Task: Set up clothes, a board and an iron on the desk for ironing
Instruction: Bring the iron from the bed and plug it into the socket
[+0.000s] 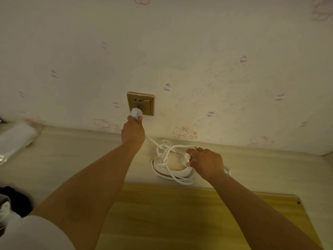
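A white iron lies on the pale desk by the wall, its white cord heaped in loops over it. My left hand grips the white plug and holds it against the lower holes of the gold wall socket. My right hand pinches the silver dial on the iron. A yellow wooden board lies flat on the desk in front of the iron, under my forearms.
A white plastic-wrapped bundle rests at the desk's left end. Dark fabric and something white lie at the lower left edge. The wall with pale cartoon wallpaper rises right behind the desk.
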